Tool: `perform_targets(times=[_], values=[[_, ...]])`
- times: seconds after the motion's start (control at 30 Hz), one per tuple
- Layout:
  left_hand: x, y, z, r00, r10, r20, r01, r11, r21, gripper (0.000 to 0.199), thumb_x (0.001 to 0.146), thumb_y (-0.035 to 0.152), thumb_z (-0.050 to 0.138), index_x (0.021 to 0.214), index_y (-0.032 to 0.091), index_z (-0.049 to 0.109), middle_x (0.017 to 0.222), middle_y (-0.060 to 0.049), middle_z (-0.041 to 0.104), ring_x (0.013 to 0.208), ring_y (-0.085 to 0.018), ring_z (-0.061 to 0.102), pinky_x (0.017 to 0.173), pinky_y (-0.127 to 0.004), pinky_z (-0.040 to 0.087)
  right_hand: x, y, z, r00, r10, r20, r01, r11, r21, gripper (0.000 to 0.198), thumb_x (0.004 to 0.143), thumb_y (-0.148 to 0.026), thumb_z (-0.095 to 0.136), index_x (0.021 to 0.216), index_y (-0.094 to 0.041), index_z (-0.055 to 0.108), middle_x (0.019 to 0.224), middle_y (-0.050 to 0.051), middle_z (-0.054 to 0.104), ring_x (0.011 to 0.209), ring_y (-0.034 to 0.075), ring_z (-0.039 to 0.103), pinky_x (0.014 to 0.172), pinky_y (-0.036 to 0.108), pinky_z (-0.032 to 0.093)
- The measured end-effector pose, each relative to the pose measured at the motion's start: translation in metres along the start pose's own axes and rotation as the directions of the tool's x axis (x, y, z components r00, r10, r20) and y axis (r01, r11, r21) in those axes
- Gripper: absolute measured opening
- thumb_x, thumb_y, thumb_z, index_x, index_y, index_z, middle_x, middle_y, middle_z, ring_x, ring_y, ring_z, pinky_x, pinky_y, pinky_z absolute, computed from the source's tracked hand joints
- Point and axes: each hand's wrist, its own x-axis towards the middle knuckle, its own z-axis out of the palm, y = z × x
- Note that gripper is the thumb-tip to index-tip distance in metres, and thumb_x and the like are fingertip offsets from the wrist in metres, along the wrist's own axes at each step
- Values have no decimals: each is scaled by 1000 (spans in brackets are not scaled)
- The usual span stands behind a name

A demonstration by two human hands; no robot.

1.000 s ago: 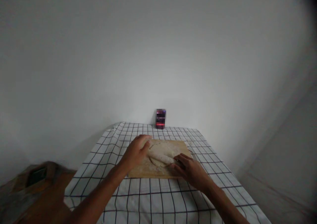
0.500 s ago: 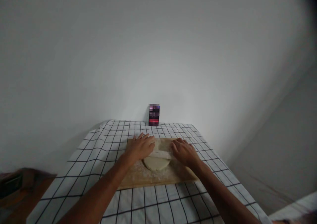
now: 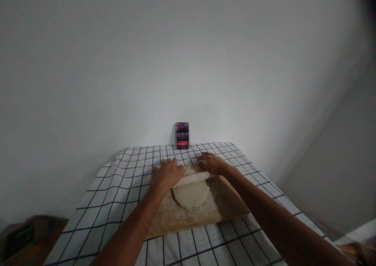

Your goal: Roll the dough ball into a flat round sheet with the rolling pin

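A pale, floured rolling pin (image 3: 195, 178) lies slantwise across the dough, its right end farther from me. My left hand (image 3: 169, 172) rests over the left end of the pin, with the fingers bent forward around it. Over the right end is my right hand (image 3: 210, 162), holding it from above; that end is hidden beneath the hand. The flat, rounded sheet of dough (image 3: 191, 195) shows on the near side of the pin, and its far edge is covered. Beneath it lies a flour-dusted wooden board (image 3: 173, 223).
A white cloth with dark grid lines (image 3: 117, 203) covers the table. Against the wall at the back stands a small dark, pixelated object (image 3: 182, 136) with a red band. A brown and dark item (image 3: 26, 234) is beyond the table's left edge.
The rolling pin has moved away from me at its right end and now slants. My right hand has gone forward with it. More of the dough shows, and the board appears slightly turned.
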Motion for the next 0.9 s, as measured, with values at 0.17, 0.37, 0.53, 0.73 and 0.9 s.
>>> perform_targets(times=[0.17, 0.37, 0.53, 0.73, 0.9], values=[[-10, 1, -1, 999, 30, -28, -28, 999, 37, 40, 103, 39, 45, 132, 22, 68, 147, -15, 68, 142, -39, 54, 113, -68, 43, -26, -6, -7, 997, -24, 79, 24, 1000, 0, 39, 103, -36, 57, 140, -33, 70, 157, 5, 62, 154, 33, 45, 123, 51, 38], [-23, 1, -3, 988, 131, -83, -125, 989, 76, 37, 105, 35, 48, 135, 25, 67, 145, -8, 70, 141, -32, 58, 115, -53, 49, -83, -43, -15, 964, 262, 52, -261, 965, -17, 49, 110, -36, 39, 154, -25, 58, 173, 12, 41, 161, 33, 33, 125, 55, 37], [-39, -6, 4, 944, 299, -140, -281, 950, 133, 36, 105, 25, 51, 135, 21, 69, 146, -10, 70, 142, -28, 60, 126, -44, 41, -114, -85, -25, 930, 368, -12, -368, 930, -4, 48, 112, -34, 33, 136, -17, 71, 163, 18, 54, 156, 31, 44, 124, 49, 40], [-68, -18, 18, 884, 377, -276, -353, 926, 137, 41, 104, 19, 46, 136, 16, 71, 145, -8, 72, 150, -30, 53, 130, -50, 39, -157, -122, -15, 932, 332, -148, -329, 943, 46, 50, 113, -32, 30, 144, -19, 67, 153, 11, 65, 150, 27, 53, 127, 51, 39], [-87, -32, 34, 781, 466, -416, -423, 884, 197, 43, 106, 22, 41, 137, 14, 70, 146, -12, 71, 144, -30, 60, 124, -54, 48, -172, -128, 11, 920, 294, -258, -299, 954, 22, 49, 112, -40, 34, 148, -27, 65, 158, 5, 60, 150, 27, 52, 126, 51, 41]])
